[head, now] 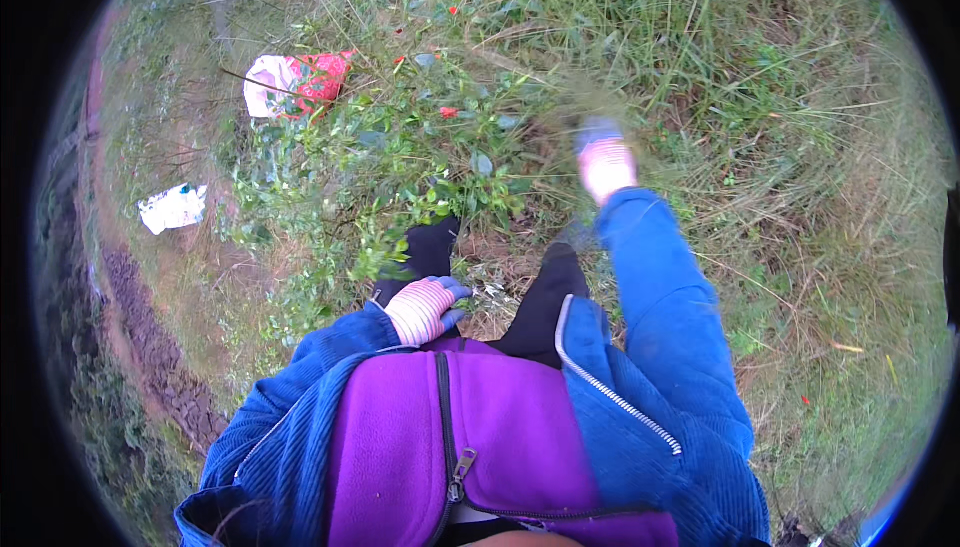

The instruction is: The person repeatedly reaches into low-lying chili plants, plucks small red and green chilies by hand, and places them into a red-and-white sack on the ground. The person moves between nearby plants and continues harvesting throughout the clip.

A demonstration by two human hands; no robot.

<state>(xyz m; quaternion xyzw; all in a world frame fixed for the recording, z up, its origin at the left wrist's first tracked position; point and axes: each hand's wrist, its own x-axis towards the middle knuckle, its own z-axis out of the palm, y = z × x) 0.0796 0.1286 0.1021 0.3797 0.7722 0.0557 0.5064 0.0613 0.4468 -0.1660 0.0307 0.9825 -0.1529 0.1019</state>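
Note:
My left hand (426, 310), in a striped glove with blue-grey finger ends, rests by my left leg (430, 254). Its thumb is apart from its fingers, and nothing shows in it. Stretched out ahead, my right hand (606, 161) wears a matching glove. It is blurred by motion, over tall grass (697, 37), and whether its fingers grip any stems cannot be made out. Between the two hands grows a leafy green plant (480, 164), close to my feet. Red petals or fruits (448, 112) dot the greenery.
A red and white bag (319, 83) lies in the plants at the upper left, partly behind a thin twig. Farther left is a white packet or sheet (173, 208). Dark turned soil (154, 329) runs along the left side. Dry straw (765, 209) covers ground to the right.

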